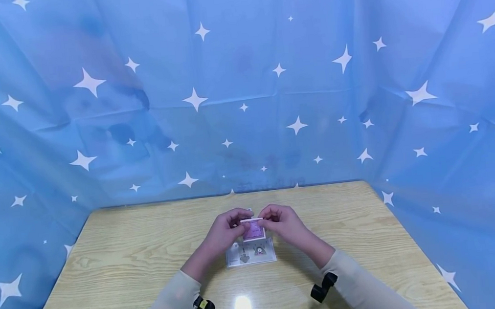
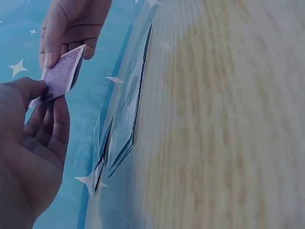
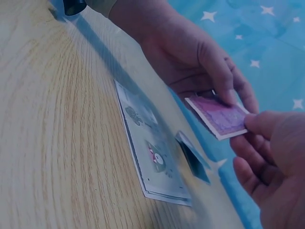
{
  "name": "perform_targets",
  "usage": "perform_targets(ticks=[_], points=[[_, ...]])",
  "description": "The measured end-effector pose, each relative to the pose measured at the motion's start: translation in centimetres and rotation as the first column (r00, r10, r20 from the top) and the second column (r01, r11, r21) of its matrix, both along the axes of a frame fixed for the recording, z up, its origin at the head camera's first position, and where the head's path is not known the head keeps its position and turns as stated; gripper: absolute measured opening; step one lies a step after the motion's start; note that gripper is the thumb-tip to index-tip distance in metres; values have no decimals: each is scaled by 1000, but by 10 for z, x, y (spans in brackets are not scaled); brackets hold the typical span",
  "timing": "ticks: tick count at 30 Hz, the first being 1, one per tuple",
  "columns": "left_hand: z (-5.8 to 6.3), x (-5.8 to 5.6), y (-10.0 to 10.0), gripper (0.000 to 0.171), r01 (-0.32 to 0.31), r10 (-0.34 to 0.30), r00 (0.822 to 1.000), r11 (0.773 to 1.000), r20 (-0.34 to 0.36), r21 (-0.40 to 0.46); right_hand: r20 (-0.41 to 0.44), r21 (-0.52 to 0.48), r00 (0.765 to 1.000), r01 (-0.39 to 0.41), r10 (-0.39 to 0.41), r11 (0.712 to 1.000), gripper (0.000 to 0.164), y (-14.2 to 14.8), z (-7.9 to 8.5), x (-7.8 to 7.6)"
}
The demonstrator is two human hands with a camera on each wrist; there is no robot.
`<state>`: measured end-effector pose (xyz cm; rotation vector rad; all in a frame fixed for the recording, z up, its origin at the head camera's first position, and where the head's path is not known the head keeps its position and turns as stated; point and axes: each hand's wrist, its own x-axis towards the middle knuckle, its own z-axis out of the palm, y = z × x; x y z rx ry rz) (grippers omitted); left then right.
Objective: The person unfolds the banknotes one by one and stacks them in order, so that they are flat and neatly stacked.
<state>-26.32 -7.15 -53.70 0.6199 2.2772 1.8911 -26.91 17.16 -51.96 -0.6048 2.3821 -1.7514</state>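
Both hands hold a small purple square of paper with a white border point(image 1: 253, 231) above the table. My left hand point(image 1: 224, 231) pinches its left side, with the thumb on top and the fingers underneath. At the opposite side, my right hand point(image 1: 283, 224) pinches it between thumb and fingers, as the right wrist view shows. A white printed sheet point(image 1: 252, 259) with small cartoon pictures lies flat below the hands; its edge looks layered in the right wrist view. Beyond it, a small folded paper point(image 3: 193, 158) stands partly raised off the wood.
The wooden table point(image 1: 129, 263) reaches back to a blue cloth point(image 1: 244, 120) with white stars, which also hangs at both sides. Small black devices are strapped to the left sleeve point(image 1: 168, 304) and the right sleeve point(image 1: 365, 286). A bright reflection shows near the front.
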Motion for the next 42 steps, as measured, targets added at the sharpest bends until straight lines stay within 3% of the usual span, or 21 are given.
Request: perform_targets(ticks=[11, 23, 32, 39, 42], points=[[2, 1, -2, 22, -11, 10, 999, 999, -36, -35, -20, 8, 999, 26, -25, 1000, 7, -2, 1, 1], [1, 1, -6, 17, -31, 28, 998, 998, -57, -57, -11, 17, 992, 126, -126, 992, 11, -6, 5, 10], [1, 1, -12, 16, -56, 50, 996, 995, -69, -84, 18, -32, 986, 167, -166, 986, 16, -6, 11, 14], [2, 2, -17, 10, -93, 87, 992, 994, -91, -64, 45, -56, 976, 213, -211, 975, 11, -1, 9, 14], [2, 4, -20, 8, -102, 98, 993, 993, -68, -58, 47, -69, 976, 216, -213, 974, 9, 2, 9, 15]])
